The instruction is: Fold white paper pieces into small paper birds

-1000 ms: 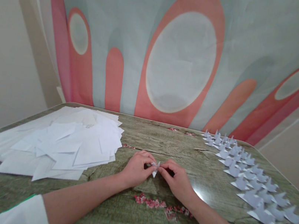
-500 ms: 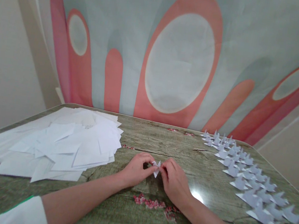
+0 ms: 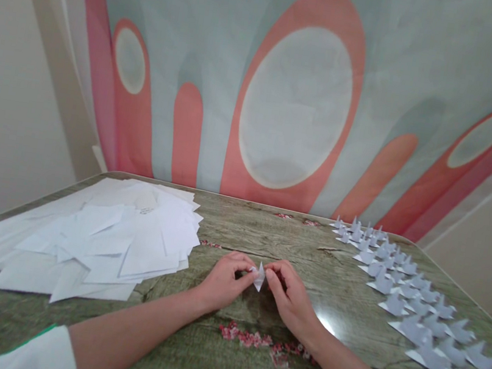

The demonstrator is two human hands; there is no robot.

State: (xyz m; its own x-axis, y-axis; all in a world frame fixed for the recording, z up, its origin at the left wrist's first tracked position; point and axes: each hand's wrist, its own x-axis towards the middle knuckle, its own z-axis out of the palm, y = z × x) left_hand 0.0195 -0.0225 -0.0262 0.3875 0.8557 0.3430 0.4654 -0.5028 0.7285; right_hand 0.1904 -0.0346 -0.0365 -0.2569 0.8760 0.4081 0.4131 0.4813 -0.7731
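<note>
A small white origami bird is held just above the middle of the table, its pointed folds sticking up and down. My left hand pinches its left side between thumb and forefinger. From the right, the closed thumb and fingertips of my right hand meet the bird's right edge. The bit of paper between those right fingertips is mostly hidden. Both forearms reach in from the bottom of the view, with the wrists low over the wood-patterned tabletop.
A wide, loose pile of white paper sheets covers the left of the table. On the right, several finished white origami birds stand in rows running toward the back edge. Behind the table hangs a grey-green backdrop with coral shapes.
The fingers of my right hand have shifted slightly outward along the bird, and the bird has turned a little, showing a broader fold. My left hand stays nearly in place.
</note>
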